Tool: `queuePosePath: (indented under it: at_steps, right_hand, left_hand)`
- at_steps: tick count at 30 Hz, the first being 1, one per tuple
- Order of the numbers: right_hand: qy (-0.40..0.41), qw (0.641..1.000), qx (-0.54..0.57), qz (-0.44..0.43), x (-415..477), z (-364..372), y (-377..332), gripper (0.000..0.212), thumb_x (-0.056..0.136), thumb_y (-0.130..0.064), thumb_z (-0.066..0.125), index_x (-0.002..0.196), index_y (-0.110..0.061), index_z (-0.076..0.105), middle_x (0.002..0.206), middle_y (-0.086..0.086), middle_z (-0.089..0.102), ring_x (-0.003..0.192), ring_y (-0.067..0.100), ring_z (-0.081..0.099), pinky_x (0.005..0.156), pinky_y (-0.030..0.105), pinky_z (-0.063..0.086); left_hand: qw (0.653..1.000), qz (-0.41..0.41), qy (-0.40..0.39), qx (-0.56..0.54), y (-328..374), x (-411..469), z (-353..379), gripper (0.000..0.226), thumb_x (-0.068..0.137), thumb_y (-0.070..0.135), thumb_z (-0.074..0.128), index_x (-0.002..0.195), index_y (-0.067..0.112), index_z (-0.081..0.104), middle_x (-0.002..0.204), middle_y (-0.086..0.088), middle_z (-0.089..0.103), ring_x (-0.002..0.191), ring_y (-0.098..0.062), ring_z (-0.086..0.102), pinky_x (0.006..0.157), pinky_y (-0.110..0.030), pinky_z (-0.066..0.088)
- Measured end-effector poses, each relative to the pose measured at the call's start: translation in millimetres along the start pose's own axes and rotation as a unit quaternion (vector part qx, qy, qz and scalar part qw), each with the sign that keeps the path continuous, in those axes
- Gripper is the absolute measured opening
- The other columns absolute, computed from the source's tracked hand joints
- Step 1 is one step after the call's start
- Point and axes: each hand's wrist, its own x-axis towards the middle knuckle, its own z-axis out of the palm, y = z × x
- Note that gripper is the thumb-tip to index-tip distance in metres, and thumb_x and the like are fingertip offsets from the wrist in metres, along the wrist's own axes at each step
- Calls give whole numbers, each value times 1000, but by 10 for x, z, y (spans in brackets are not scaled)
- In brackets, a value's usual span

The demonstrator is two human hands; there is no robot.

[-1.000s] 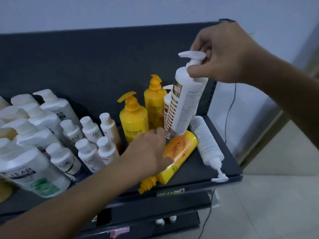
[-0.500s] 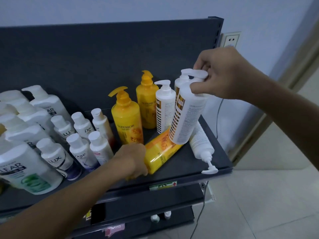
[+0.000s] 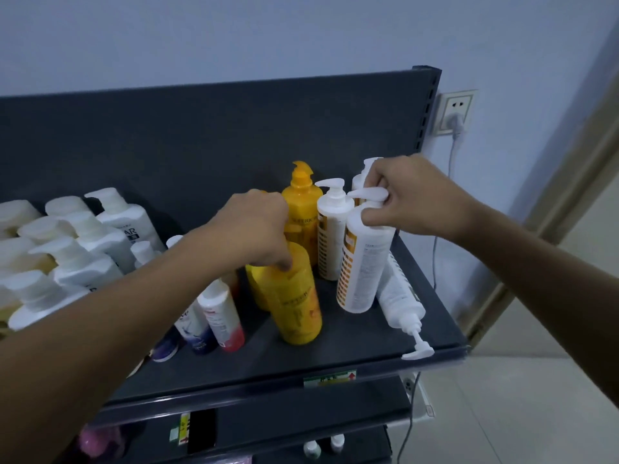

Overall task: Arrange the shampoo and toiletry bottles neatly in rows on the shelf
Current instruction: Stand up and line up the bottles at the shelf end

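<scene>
My left hand grips the top of a yellow bottle that stands upright near the shelf's front, its pump hidden under my fingers. My right hand holds the pump neck of a white bottle with an orange grid label, which stands slightly tilted on the dark shelf. Behind them stand another yellow pump bottle and a white pump bottle. One white pump bottle lies on its side at the right edge, pump toward the front.
Small white Dove and Lux bottles stand left of the yellow one. Large white pump bottles crowd the shelf's left part. A wall socket with a plugged cable sits right of the shelf back. Lower shelves show below.
The yellow bottle that lay on its side now stands upright under my left hand. My right hand has lowered the white grid-label bottle onto the shelf.
</scene>
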Motion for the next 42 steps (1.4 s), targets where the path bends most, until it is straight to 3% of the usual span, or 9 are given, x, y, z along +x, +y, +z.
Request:
queuePosePath:
  at_steps: [6, 11, 18, 22, 25, 28, 31, 35, 42]
  right_hand:
    - [-21, 999, -23, -13, 104, 387, 32, 30, 75, -33, 75, 97, -22, 57, 83, -4, 58, 72, 13, 55, 53, 23, 35]
    - [-19, 999, -35, -5, 190, 522, 82, 40, 80, -35, 74, 113, -16, 64, 94, 4, 65, 77, 18, 59, 55, 24, 42]
    - [-38, 999, 23, -11, 136, 510, 89, 40, 85, -39, 75, 117, -17, 67, 103, 0, 71, 81, 12, 63, 63, 17, 44]
    - [-67, 997, 34, 9, -48, 455, 155, 51, 86, -42, 75, 127, -18, 60, 109, -1, 67, 85, 14, 62, 79, 32, 53]
    - [-133, 985, -76, 83, -315, 454, 349, 27, 87, -42, 68, 97, -20, 56, 96, -3, 62, 86, 20, 60, 74, 33, 48]
    - [-247, 932, -216, 155, -630, 542, 483, 32, 85, -42, 65, 80, -18, 45, 92, 4, 63, 81, 25, 58, 70, 31, 46]
    - [-329, 905, -200, 180, -920, 697, 499, 35, 81, -47, 71, 78, -18, 51, 81, 0, 67, 75, 23, 62, 61, 26, 45]
    - [-326, 899, -174, 237, -1079, 917, 468, 18, 76, -15, 65, 62, -14, 54, 54, 3, 62, 48, 17, 59, 52, 24, 48]
    - [-271, 917, -169, 238, -1162, 1137, 396, 20, 83, -14, 64, 103, -11, 63, 102, 8, 65, 91, 27, 65, 67, 30, 46]
  left_hand:
    - [999, 31, -13, 27, -74, 11, 21, 40, 72, 50, 83, 100, 23, 73, 81, 4, 61, 77, -15, 60, 56, -26, 41]
    - [998, 66, 5, 26, -135, -44, 78, 36, 78, 47, 78, 106, 25, 71, 75, 12, 46, 63, -8, 45, 52, -24, 32]
    - [997, 74, 13, 36, -136, -61, 101, 42, 80, 49, 77, 113, 26, 67, 79, 12, 46, 80, -14, 54, 57, -26, 38]
    - [996, 57, -6, 72, -100, -95, 58, 47, 82, 55, 73, 121, 30, 63, 95, 8, 56, 84, -16, 54, 59, -30, 42]
    - [997, 47, -26, 56, -51, -92, -24, 63, 76, 66, 73, 129, 33, 60, 108, 9, 61, 93, -16, 53, 72, -35, 50]
    - [999, 44, 20, -23, 52, 0, -70, 69, 76, 68, 72, 131, 30, 58, 117, 6, 66, 105, -18, 62, 86, -42, 56]
    - [985, 74, 119, -99, 205, 176, -86, 65, 78, 62, 72, 130, 26, 57, 115, 2, 67, 99, -21, 65, 82, -44, 58]
    - [973, 124, 154, -116, 381, 440, -115, 61, 83, 50, 72, 136, 26, 55, 124, 1, 63, 108, -20, 60, 81, -35, 51]
    - [977, 141, 103, -123, 427, 668, 28, 34, 87, 41, 74, 116, 25, 72, 115, 2, 71, 94, -14, 66, 78, -34, 59]
